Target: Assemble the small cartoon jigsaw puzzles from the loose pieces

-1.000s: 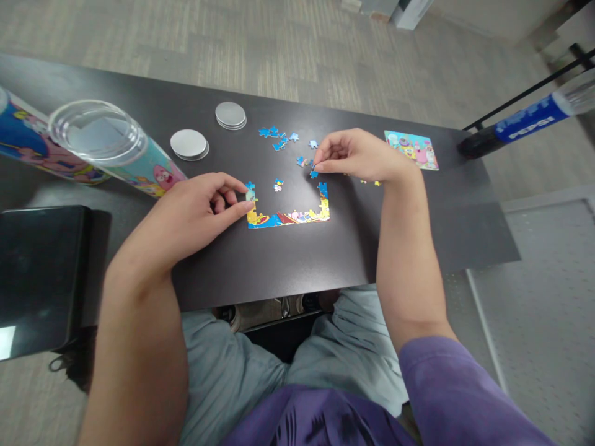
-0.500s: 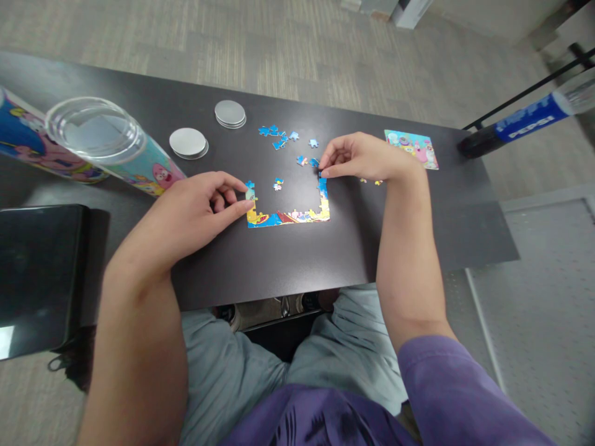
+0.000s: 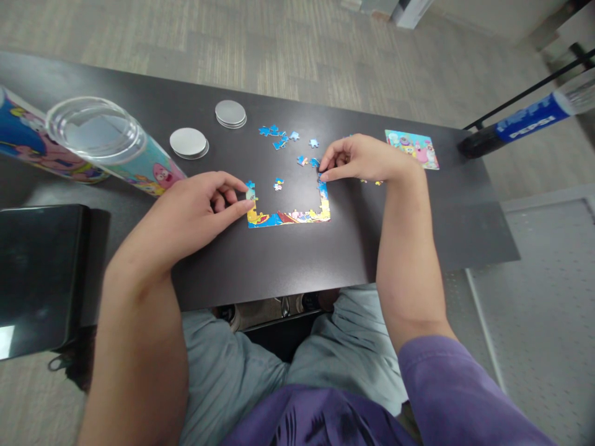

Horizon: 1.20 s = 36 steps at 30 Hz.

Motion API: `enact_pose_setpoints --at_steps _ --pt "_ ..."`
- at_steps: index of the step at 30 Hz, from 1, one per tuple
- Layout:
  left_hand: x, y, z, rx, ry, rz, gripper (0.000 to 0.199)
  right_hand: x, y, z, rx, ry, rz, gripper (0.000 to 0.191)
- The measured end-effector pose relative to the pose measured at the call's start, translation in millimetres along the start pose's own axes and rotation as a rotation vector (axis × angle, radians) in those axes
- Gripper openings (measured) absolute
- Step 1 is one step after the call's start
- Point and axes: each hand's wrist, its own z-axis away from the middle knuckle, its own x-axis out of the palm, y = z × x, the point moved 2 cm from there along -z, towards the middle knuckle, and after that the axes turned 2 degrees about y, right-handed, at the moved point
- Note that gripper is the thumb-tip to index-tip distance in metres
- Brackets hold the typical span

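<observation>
A U-shaped strip of joined jigsaw pieces (image 3: 289, 218) lies on the dark table, its open side facing away from me. My left hand (image 3: 209, 207) rests at the strip's left arm, thumb and index fingertip apart and touching its edge. At the top of the right arm, my right hand (image 3: 357, 160) has thumb and fingers closed around the end piece, which the fingertips partly hide. A loose piece (image 3: 279, 184) lies inside the U. Several blue pieces (image 3: 279, 137) are scattered beyond it, and a few yellow ones show beneath my right wrist.
Two stacks of round discs (image 3: 187, 142) sit at the back left, near a clear-lidded cartoon tube (image 3: 158, 170). A black device (image 3: 39, 279) lies far left. A picture card (image 3: 413, 148) and a cola bottle (image 3: 515, 124) are at right.
My right fingertips have shifted very slightly down at the top of the right arm. My left hand and the loose pieces look the same.
</observation>
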Motion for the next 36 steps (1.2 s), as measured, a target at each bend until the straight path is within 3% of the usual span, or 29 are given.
enact_pose_setpoints --at_steps 8,22,26,28,30,32,36 --pt "0.1 0 -1 0.002 -0.001 -0.007 0.055 4 -3 -2 -0.052 -0.024 -0.005 0.045" --pt "-0.5 4 2 0.007 0.02 0.055 0.045 5 -4 -2 -0.017 -0.002 -0.04 0.055" --pt "-6.8 7 7 0.042 0.028 0.135 0.035 4 -7 -1 -0.08 0.101 -0.099 0.054" --pt "-5.8 18 15 0.106 -0.054 0.166 0.029 2 -8 -2 -0.118 0.205 -0.112 0.048" --pt "7.2 41 29 0.204 -0.242 0.158 0.034 2 -9 -3 -0.147 0.291 -0.097 0.038" --pt "35.8 74 50 0.33 -0.426 0.095 0.033 2 -10 -6 -0.175 0.35 -0.077 0.028" --pt "126.2 148 95 0.546 -0.326 -0.169 0.037 8 -10 -15 -0.201 0.467 -0.013 0.016"
